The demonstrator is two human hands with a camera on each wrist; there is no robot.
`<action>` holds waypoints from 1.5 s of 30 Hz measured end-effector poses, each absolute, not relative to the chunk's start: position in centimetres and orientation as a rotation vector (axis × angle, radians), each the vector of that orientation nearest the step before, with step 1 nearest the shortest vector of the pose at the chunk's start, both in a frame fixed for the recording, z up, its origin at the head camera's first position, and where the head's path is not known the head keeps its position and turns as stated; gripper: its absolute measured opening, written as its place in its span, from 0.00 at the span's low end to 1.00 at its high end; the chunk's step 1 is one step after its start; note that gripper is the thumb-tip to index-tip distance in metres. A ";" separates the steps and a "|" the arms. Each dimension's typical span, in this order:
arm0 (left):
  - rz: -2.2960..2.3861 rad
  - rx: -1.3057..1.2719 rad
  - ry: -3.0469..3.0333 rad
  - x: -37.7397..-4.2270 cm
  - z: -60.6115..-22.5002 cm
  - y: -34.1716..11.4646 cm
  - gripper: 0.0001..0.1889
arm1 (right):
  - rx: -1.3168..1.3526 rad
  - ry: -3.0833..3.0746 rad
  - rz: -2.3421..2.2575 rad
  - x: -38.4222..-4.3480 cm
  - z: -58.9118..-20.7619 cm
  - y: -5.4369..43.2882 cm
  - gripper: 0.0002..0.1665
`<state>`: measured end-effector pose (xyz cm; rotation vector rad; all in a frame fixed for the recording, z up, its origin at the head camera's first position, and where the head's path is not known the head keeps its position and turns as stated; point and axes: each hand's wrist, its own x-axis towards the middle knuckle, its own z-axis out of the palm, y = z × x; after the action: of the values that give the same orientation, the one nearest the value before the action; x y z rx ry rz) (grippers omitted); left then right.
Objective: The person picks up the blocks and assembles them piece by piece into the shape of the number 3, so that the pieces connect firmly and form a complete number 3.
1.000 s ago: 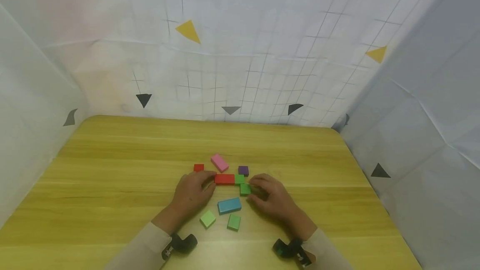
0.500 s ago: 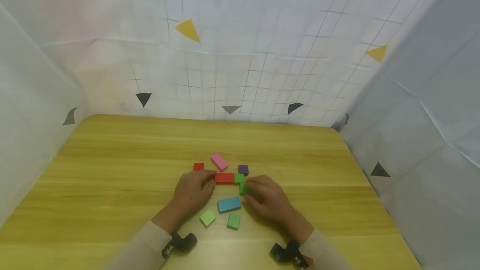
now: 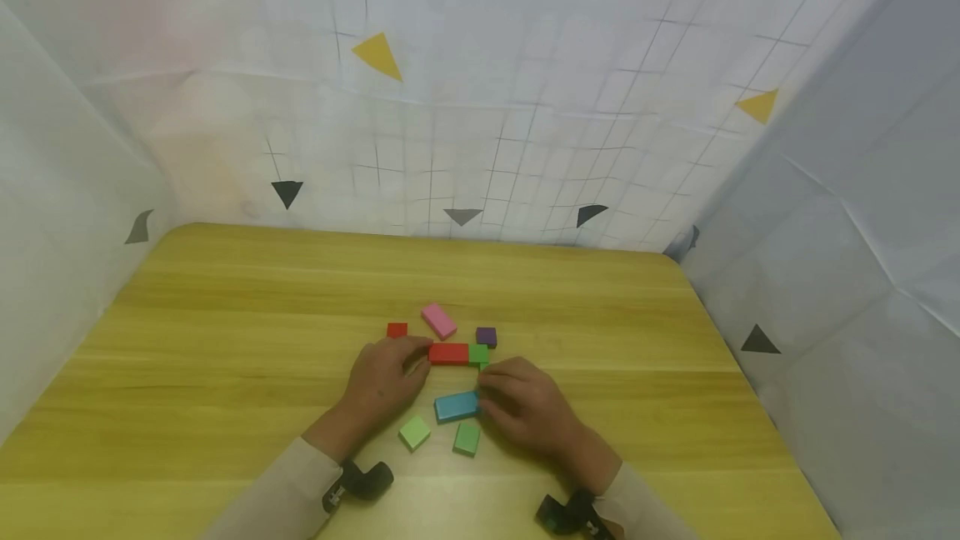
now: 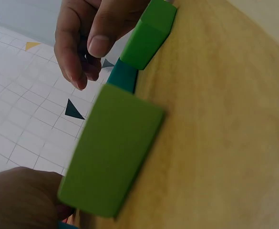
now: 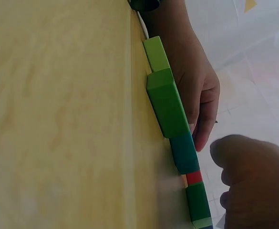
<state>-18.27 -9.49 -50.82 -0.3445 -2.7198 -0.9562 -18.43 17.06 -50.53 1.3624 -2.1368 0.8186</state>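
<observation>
My left hand point(image 3: 382, 382) holds the left end of a long red block point(image 3: 448, 354) between thumb and index finger. A small green block point(image 3: 478, 354) adjoins that block's right end. Just below it, another green block point(image 3: 483, 367) is mostly covered by my right hand point(image 3: 528, 402). My right fingers are loosely bent over the right end of a blue block point(image 3: 456, 407), and nothing shows between them in the left wrist view. Nearer me lie a light green block point(image 3: 415, 433) and a green block point(image 3: 467, 439).
Behind the row are a pink block point(image 3: 438, 321), a purple block point(image 3: 486, 337) and a small red block point(image 3: 397, 329), partly behind my left hand. All rest on a wooden table point(image 3: 225, 315) walled by white sheets with coloured triangles.
My right hand first moved left onto the lower green block, then came toward me, over the blue block's right end. My left hand stays at the red block.
</observation>
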 end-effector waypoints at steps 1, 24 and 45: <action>-0.957 -0.343 -2.722 -18.3 -50.8 -9.5 0.14 | 1.375 -2.140 0.820 -18.4 -50.5 17.0 0.16; -0.967 -0.357 -2.735 -18.3 -50.5 -9.6 0.15 | 1.654 -2.073 0.772 -16.6 -49.8 15.8 0.15; -0.956 -0.363 -2.719 -18.2 -50.8 -9.5 0.15 | 1.573 -2.198 0.809 -15.8 -50.4 17.6 0.13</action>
<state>-18.20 -9.55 -50.82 -0.3627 -2.7185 -0.9561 -15.84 17.56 -50.43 1.5730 -2.1979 0.8088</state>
